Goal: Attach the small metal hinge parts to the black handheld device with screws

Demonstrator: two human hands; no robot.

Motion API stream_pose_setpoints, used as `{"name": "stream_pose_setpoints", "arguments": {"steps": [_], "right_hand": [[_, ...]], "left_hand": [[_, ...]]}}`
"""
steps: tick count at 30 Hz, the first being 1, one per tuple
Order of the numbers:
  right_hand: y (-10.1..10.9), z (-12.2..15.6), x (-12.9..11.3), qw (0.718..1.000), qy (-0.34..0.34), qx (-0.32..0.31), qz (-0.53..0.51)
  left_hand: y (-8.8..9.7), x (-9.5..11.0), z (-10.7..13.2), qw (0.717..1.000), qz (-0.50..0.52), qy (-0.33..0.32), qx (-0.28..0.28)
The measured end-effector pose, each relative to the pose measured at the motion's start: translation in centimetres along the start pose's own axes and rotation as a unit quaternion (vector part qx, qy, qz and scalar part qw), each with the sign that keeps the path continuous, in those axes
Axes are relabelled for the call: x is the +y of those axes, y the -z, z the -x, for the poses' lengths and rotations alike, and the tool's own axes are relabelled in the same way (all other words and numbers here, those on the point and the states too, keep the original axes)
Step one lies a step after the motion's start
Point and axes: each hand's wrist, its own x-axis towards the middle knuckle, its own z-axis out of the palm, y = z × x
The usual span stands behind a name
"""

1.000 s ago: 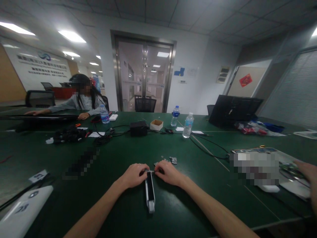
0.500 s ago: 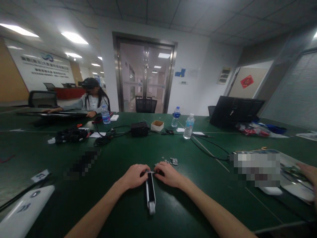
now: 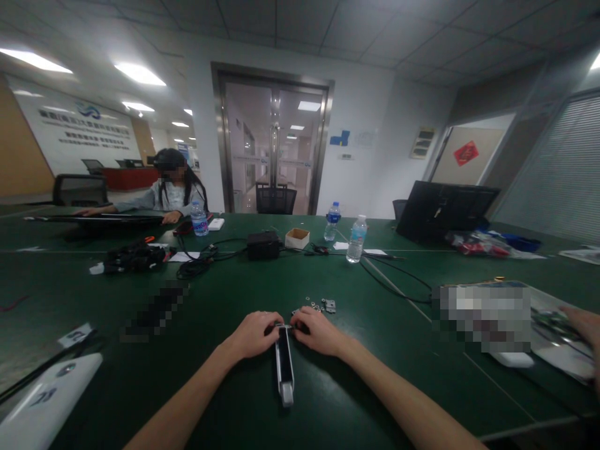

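A long, narrow silver-edged piece [image 3: 285, 359] with a dark inside lies on the green table, pointing toward me. Its near end carries a pale grey block [image 3: 287, 395]. My left hand [image 3: 257, 332] is closed on the left side of its far end, thumb against the edge. At the right of that same end, my right hand [image 3: 319, 331] has its fingers curled in a pinch; whatever is between them is too small to tell. Just beyond the right hand are several small rings [image 3: 313, 304] and a grey metal bracket [image 3: 330, 306].
A small open box [image 3: 297, 238], a black box [image 3: 263, 245] with cables and two water bottles [image 3: 357, 240] stand farther back. At right, another person's hand [image 3: 584, 325] is over a white tray. A person [image 3: 175, 187] sits far left. A white case [image 3: 51, 400] lies near left.
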Motion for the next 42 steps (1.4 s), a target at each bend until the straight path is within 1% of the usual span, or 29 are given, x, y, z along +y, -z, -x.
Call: {"name": "stream_pose_setpoints", "arguments": {"steps": [3, 11, 14, 19, 22, 30, 42], "right_hand": [[0.0, -0.1, 0.0, 1.000, 0.000, -0.003, -0.007], [0.3, -0.3, -0.3, 0.999, -0.034, -0.028, -0.014], [0.5, -0.2, -0.3, 0.998, -0.043, -0.041, -0.015], [0.6, -0.2, -0.4, 0.998, -0.047, -0.033, -0.018], [0.7, -0.1, -0.5, 0.998, -0.048, -0.041, -0.012], [1.5, -0.2, -1.2, 0.996, -0.065, -0.058, -0.003], [1.0, -0.1, -0.4, 0.998, -0.048, -0.031, -0.004]], "left_hand": [[0.0, 0.0, 0.0, 1.000, 0.004, 0.003, 0.002], [-0.5, -0.6, -0.2, 1.000, -0.004, -0.017, 0.017], [-0.5, -0.5, -0.2, 1.000, 0.005, -0.011, 0.012], [-0.3, -0.3, -0.1, 1.000, 0.006, 0.000, 0.002], [-0.2, -0.1, -0.1, 1.000, -0.001, 0.002, 0.000], [-0.1, 0.0, 0.0, 1.000, 0.006, 0.005, -0.001], [-0.2, -0.1, -0.2, 1.000, 0.000, 0.000, 0.005]]}}
